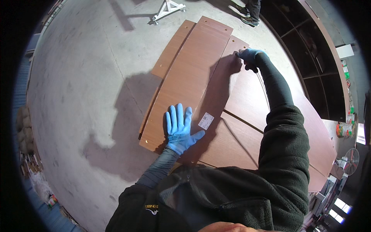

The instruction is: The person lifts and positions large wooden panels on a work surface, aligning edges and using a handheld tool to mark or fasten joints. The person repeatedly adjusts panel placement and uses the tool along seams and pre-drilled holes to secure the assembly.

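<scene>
My left hand (178, 131), in a blue coated glove, lies flat with its fingers spread on a long reddish-brown wooden board (189, 73). Close to its fingertips a white label (206, 121) is stuck on the neighbouring narrower board (215, 89). At the far end of that narrower board, beside its corner holes, is my right hand (251, 58), gloved in blue with dark fingers. Its fingers are bent together; anything in them is too small or hidden to name. Another board (172, 48) with holes near its end sticks out from beneath on the left.
More large brown panels (239, 143) spread out on the right. Beyond them stands a dark open shelf unit (309, 50). A white metal stand (168, 11) and a person's shoes (249, 20) are at the far side. A fan (351, 161) stands at the right edge.
</scene>
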